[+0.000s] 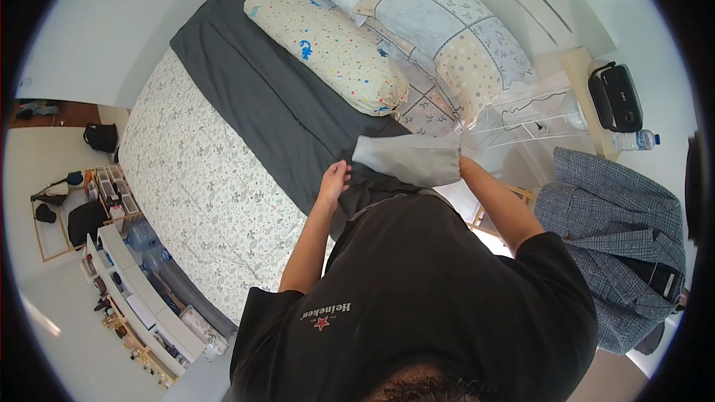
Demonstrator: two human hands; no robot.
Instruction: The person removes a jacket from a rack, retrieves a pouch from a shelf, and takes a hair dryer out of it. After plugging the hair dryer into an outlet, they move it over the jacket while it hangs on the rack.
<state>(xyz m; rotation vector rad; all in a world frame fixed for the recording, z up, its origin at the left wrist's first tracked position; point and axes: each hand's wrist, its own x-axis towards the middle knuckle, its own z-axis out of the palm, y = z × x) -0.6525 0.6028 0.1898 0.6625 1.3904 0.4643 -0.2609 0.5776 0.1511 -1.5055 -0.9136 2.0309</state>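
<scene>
A light grey fabric piece (410,158), shaped like a long mitt or small bag with a gathered edge, hangs in front of my body. My right arm runs up to its gathered end; of my right hand (466,167) only the wrist area shows, and the fabric hides the fingers. To the left of the fabric, apart from it, is my left hand (337,179), fingers loosely bent and spread from the thumb, with nothing seen in it. Beneath both lies a dark grey blanket (275,108) stretched across the bed.
The bed has a patterned white cover (201,171), a dinosaur-print bolster (324,48) and several pillows (454,26). On the right are a checked jacket (611,231), a black speaker-like case (615,97) and a water bottle (635,141). A long white shelf unit (145,305) stands left.
</scene>
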